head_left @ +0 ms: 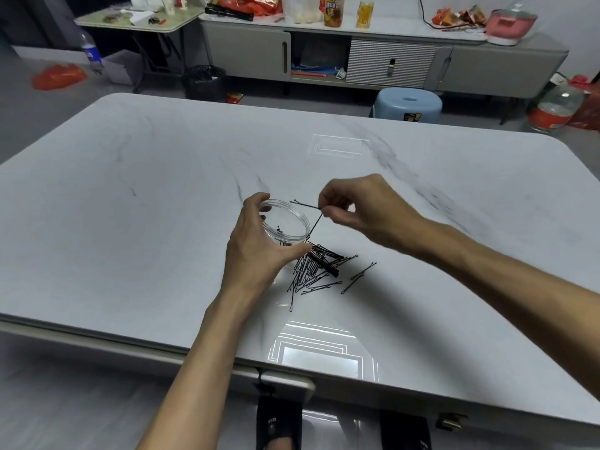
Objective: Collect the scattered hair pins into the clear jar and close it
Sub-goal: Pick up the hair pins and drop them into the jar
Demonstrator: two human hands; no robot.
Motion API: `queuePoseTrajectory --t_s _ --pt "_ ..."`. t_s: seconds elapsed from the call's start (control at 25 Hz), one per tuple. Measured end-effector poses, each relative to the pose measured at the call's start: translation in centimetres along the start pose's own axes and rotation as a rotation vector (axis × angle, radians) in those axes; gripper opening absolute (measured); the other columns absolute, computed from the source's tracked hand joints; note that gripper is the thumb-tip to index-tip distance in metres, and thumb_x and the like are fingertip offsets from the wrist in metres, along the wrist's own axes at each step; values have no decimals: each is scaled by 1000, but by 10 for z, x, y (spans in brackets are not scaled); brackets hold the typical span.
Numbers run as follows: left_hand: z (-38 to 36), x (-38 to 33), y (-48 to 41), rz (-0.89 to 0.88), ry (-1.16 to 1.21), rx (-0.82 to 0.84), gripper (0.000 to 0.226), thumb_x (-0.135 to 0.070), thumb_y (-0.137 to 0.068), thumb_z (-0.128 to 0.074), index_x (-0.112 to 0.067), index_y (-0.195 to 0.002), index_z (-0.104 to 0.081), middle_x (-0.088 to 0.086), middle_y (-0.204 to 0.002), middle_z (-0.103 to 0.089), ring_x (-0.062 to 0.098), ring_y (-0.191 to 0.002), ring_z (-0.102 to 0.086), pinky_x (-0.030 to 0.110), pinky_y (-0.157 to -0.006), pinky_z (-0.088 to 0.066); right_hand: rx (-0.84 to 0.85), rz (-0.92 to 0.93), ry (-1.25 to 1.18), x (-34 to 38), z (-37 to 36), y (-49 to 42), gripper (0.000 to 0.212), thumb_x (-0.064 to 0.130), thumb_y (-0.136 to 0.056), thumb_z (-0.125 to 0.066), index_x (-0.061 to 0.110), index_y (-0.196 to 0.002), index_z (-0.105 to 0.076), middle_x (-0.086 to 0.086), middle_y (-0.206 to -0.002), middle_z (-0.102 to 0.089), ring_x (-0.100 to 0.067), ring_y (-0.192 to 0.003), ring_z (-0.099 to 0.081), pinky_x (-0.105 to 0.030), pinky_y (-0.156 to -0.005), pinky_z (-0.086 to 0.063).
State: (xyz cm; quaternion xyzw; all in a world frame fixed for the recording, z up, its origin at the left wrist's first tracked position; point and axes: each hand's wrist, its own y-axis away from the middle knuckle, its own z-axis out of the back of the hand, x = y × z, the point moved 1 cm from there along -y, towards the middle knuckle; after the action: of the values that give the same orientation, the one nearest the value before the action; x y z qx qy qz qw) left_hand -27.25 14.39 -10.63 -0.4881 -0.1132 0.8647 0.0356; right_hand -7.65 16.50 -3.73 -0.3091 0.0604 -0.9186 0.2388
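on the white tabletop (130, 206) the left hand (256, 245) is curled round the clear jar (287, 219), which has no lid on and a few pins inside. the main pile of hair pins (316, 267) sits right beside it, touching the thumb. the right hand (360, 206) hovers by the jar's rim pinching a pin (305, 205), maybe two, hard to tell. a couple of stray pins (358, 277) lie just right of the pile

Table (162, 177): glossy, smooth, white marble-look top, mirrors ceiling light. Jar (293, 219): clear smooth plastic. Hair pins (316, 271): thin black wire. Stool (407, 103): blue plastic.
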Motion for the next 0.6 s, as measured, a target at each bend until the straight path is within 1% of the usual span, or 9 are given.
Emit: queuePoseTrajectory --t_s 0.16,0.2,0.32,0.36,0.4,0.44,0.48,0.52,0.6 --pt "1 1 -1 6 -1 5 97 -44 -51 -89 -31 -133 -39 -14 -124 -53 9 -108 -53 25 -86 -42 -134 -55 -148 1 17 -19 9 6 -83 -69 15 -85 -71 1 -73 -71 -9 -69 -66 -20 -72 -53" --pt "0 1 -1 4 -3 8 97 -44 -51 -89 -31 -133 -39 -15 -123 -52 8 -107 -53 24 -86 -42 -136 -61 -161 3 15 -21 8 7 -83 -70 15 -85 -71 2 -73 -71 -9 -69 -66 -21 -73 -53" --pt "-2 -1 -2 -7 2 22 96 -43 -52 -88 -32 -133 -38 -17 -123 -51 6 -107 -52 20 -85 -40 72 8 -52 11 -7 -22 9 11 -82 -74 17 -89 -74 4 -76 -73 -3 -69 -65 -17 -72 -51" --pt "-2 -1 -1 -10 3 25 96 -42 -53 -88 -32 -133 -38 -17 -123 -51 6 -107 -52 19 -85 -40 110 20 -44 10 -14 -20 12 12 -82 -74 18 -92 -74 5 -76 -73 -2 -70 -65 -15 -71 -49" --pt "-2 -1 -1 -10 2 21 96 -42 -53 -89 -31 -134 -38 -17 -123 -51 6 -108 -52 19 -85 -40 87 4 -70 8 -17 -19 13 12 -82 -73 19 -93 -75 8 -75 -72 0 -70 -65 -12 -70 -48" --pt "0 -1 -1 -6 1 8 96 -41 -53 -89 -31 -134 -38 -15 -124 -52 6 -108 -52 20 -85 -40 25 -40 -122 3 -19 -16 12 12 -82 -73 20 -91 -74 10 -72 -71 0 -68 -64 -12 -68 -47" --pt "2 -1 -1 0 4 -12 96 -40 -53 -89 -30 -134 -38 -13 -125 -52 7 -107 -52 21 -86 -41 -28 -106 -136 -3 -21 -12 8 14 -82 -72 20 -88 -74 11 -70 -69 -1 -67 -64 -16 -69 -47" --pt "4 0 -1 8 8 -30 96 -38 -53 -90 -29 -135 -39 -12 -125 -53 8 -108 -52 23 -87 -41 -26 -176 -88 -9 -27 -8 5 19 -82 -73 19 -87 -74 9 -72 -70 -6 -69 -64 -22 -71 -49" --pt "6 0 -2 21 17 -49 96 -36 -54 -90 -28 -134 -39 -9 -126 -54 9 -108 -52 24 -87 -41 140 -322 127 -19 -47 6 22 35 -79 -74 17 -92 -72 -1 -84 -72 -18 -80 -65 -32 -76 -52"
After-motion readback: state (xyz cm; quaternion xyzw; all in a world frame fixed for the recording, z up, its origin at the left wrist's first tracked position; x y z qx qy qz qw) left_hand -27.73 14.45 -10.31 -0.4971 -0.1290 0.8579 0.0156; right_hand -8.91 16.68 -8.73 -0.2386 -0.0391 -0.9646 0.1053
